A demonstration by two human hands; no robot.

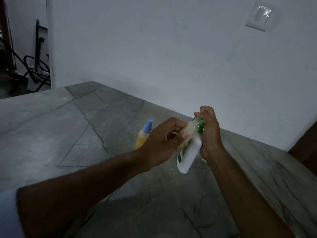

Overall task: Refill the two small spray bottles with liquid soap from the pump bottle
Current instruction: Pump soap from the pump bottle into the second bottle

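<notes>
My left hand (162, 140) grips a small clear spray bottle (189, 130), held tilted with its open mouth up against the green pump head (200, 125) of the white pump bottle (189, 156). My right hand (210, 131) is closed around the pump bottle's top, fingers over the green pump. The pump bottle is tilted and held above the grey stone counter (68, 134). A second small spray bottle (142, 137) with yellow liquid and a blue spray cap stands upright on the counter, just left of and behind my left hand.
A small white item (204, 159) lies on the counter behind my right wrist, partly hidden. A tiny clear object (172, 172) sits by the pump bottle's base. A white wall with a switch plate (259, 18) rises behind; the counter's edge falls off at far left.
</notes>
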